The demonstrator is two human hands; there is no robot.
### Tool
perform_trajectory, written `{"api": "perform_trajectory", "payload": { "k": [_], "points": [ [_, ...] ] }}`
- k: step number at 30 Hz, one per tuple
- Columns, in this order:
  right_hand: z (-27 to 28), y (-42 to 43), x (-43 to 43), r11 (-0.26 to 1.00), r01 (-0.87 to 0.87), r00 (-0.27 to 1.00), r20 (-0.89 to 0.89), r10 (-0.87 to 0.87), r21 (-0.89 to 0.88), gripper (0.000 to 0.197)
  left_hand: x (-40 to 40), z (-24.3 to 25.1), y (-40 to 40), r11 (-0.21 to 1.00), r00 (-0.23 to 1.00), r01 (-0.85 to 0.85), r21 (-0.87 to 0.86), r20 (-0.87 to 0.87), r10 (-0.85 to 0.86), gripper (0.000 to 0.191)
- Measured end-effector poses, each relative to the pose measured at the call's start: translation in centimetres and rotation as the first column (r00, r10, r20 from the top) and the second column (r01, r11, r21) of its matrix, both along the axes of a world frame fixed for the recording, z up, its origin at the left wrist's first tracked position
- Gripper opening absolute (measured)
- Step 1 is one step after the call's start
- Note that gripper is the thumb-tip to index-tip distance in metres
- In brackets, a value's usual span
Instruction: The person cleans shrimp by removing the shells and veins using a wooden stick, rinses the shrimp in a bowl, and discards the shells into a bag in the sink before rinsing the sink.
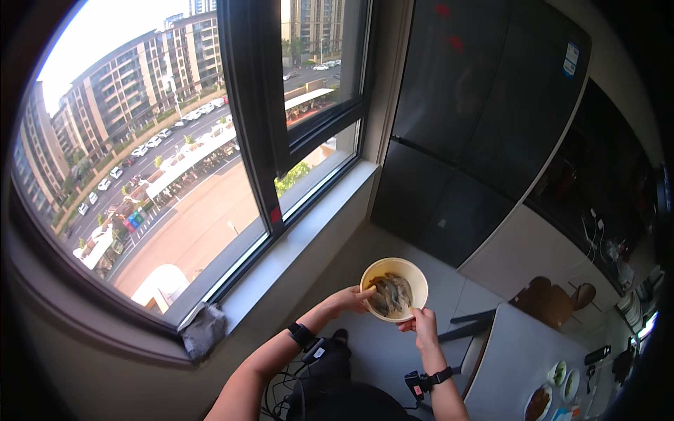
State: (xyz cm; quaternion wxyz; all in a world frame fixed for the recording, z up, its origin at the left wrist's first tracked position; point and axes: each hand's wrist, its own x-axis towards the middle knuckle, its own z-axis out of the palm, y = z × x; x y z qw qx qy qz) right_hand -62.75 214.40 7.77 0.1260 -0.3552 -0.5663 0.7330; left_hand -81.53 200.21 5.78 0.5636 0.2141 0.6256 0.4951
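Note:
Both of my hands hold a cream-coloured round bowl point(419, 287) out in front of me, above the tiled floor. Raw whole shrimp point(390, 294), greyish, lie heaped inside it. My left hand point(354, 300) grips the bowl's left side, its thumb over the rim. At the lower right, my right hand point(419, 325) pinches the rim, with the fingers partly hidden under the bowl. Each forearm wears a dark strap with a small device.
A window with a pale sill point(300, 242) runs along the left, a grey cloth point(204, 332) at its corner. Ahead stands a dark refrigerator point(453, 131). At right are a chair point(476, 344) and a table point(518, 342) bearing dishes of food. Black cables point(279, 392) hang beside my legs.

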Motion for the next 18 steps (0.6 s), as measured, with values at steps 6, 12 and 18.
{"api": "perform_trajectory", "payload": {
  "k": [6,12,18],
  "points": [
    [0.7,12.6,-7.7,0.998,0.066,0.998,-0.015,-0.066,-0.014,0.025,-7.9,1.5,13.8,0.996,0.998,-0.062,-0.062,-0.032,0.06,0.029],
    [-1.1,26.7,-14.7,0.963,0.243,0.97,-0.052,-0.238,0.118,0.05,-16.6,-1.6,26.4,0.989,0.986,-0.13,-0.077,-0.112,0.121,0.029],
    [-8.0,47.6,-20.6,0.927,0.292,0.955,-0.021,-0.296,0.234,0.019,-22.6,-2.6,35.7,0.962,0.961,-0.272,-0.021,-0.064,0.27,0.027]
  ]
}}
